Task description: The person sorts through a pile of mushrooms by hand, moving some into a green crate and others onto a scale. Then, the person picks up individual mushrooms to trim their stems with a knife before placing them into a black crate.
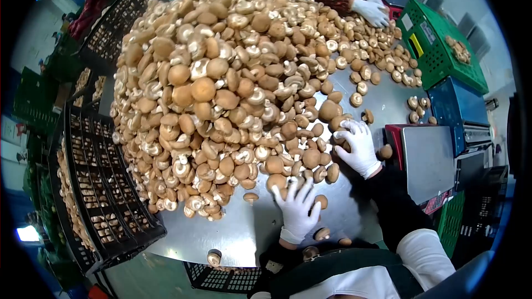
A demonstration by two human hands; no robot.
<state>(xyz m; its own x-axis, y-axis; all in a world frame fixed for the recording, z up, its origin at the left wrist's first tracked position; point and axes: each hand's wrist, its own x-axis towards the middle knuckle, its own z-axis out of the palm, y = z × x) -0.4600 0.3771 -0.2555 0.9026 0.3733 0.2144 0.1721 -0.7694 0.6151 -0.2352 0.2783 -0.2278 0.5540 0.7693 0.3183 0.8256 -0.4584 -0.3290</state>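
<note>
Brown mushrooms point(221, 99) under both hands point(357, 147)

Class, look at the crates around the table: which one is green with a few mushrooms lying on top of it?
The green crate at the table's far right, beside the blue crate. The black crates on the left hold mushrooms inside instead.

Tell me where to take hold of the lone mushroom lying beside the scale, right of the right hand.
Grip the mushroom across its rounded cap, coming straight down from above. It sits apart from the mushroom pile on bare table, so fingers likely fit on either side. Its stem is not visible.
</note>
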